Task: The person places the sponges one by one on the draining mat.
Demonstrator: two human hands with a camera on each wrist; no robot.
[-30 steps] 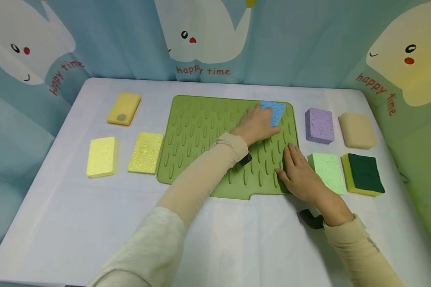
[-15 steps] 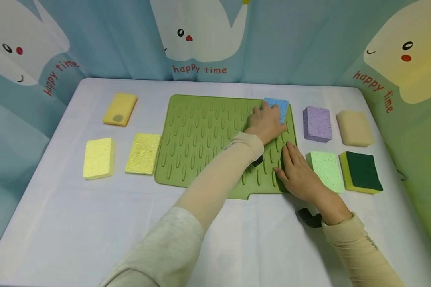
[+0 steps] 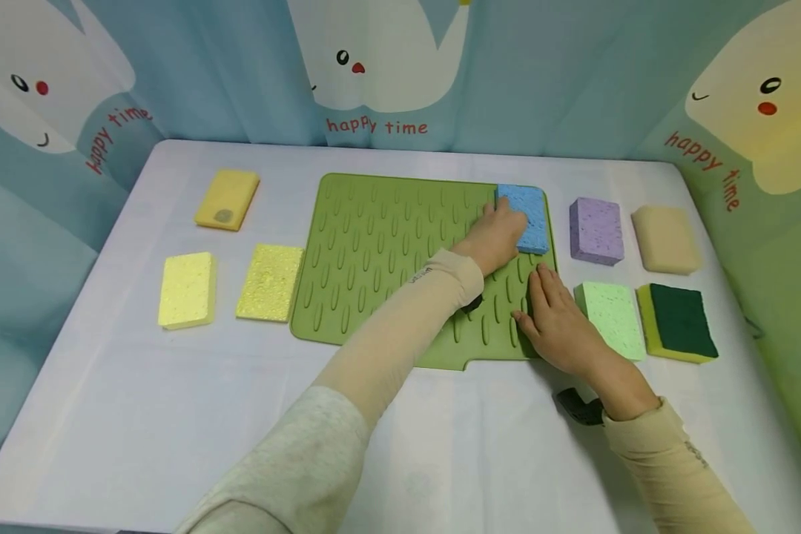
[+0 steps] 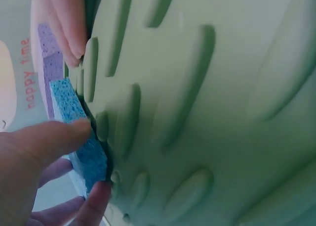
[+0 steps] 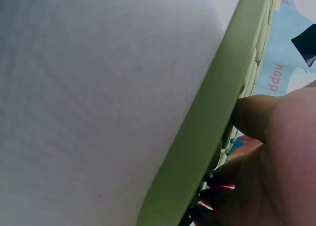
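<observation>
Your left hand (image 3: 497,233) reaches across to the far right corner of a green ridged mat (image 3: 387,241), gripping a blue sponge (image 3: 535,211) by its left edge: the left wrist view shows your thumb bent against the sponge's side and a fingertip at its far corner. The sponge lies flat on the mat. Your right hand (image 3: 561,326) grips nothing; it rests flat at the mat's near right edge, fingers straight and together, thumb spread. The mat lies on a white-covered counter (image 3: 140,415). To its right stand four more sponges in two rows: a purple sponge (image 3: 597,231) and a beige sponge (image 3: 667,239) behind, a pale green sponge (image 3: 612,320) and a yellow sponge with a dark green pad (image 3: 679,322) in front. To its left are a yellow sponge with a grey spot (image 3: 230,196), a pale yellow sponge (image 3: 188,289) and, right beside the mat, a rough-textured yellow sponge (image 3: 270,282). Behind hangs a blue curtain (image 3: 527,81) reading "happy time".
</observation>
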